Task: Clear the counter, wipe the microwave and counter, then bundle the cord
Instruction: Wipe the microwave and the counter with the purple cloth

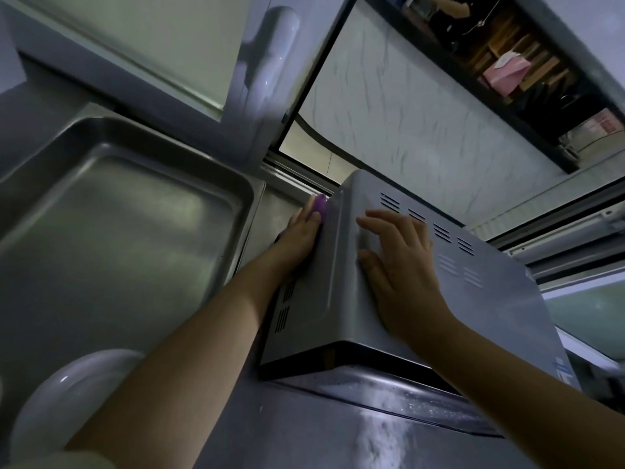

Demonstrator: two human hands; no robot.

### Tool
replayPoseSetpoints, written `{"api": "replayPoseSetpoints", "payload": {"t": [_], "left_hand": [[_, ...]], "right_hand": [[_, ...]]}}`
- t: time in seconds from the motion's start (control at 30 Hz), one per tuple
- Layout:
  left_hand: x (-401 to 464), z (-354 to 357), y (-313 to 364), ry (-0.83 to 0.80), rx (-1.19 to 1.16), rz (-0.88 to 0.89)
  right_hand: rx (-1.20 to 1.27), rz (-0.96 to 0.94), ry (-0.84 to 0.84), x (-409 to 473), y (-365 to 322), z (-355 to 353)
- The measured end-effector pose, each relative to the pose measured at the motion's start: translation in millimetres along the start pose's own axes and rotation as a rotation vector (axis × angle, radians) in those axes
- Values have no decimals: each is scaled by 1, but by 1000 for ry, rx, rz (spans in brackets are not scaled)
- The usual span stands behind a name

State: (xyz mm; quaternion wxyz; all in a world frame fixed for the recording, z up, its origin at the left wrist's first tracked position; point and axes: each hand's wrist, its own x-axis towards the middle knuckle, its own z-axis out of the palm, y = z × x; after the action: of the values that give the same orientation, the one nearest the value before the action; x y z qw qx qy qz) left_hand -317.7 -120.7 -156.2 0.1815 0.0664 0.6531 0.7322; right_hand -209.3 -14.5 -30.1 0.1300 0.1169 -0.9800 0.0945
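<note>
A silver microwave (389, 299) stands on the steel counter (321, 428), seen from above with vent slots along its top and left side. My left hand (301, 238) presses a purple cloth (319, 205) flat against the microwave's left side, near the back corner; only the cloth's tip shows past my fingers. My right hand (402, 269) lies flat on the microwave's top, fingers spread and straight. No cord is visible.
A large steel tray (111, 218) lies left of the microwave. A white rounded object (67, 397) sits at the lower left. A window frame (558, 238) runs behind the microwave, with a marbled wall panel (422, 113) above.
</note>
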Motion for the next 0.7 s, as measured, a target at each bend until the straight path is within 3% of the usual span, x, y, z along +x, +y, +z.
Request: {"api": "replayPoseSetpoints", "payload": {"t": [0.23,0.43,0.7], "left_hand": [[-16,2,-10,6,-1,44],[-81,9,-19,42,24,119],[-186,18,-39,59,16,58]], "right_hand": [[5,2,-17,0,-1,-1],[-43,15,-11,-2,-3,-3],[-79,4,4,-6,-10,-6]]}}
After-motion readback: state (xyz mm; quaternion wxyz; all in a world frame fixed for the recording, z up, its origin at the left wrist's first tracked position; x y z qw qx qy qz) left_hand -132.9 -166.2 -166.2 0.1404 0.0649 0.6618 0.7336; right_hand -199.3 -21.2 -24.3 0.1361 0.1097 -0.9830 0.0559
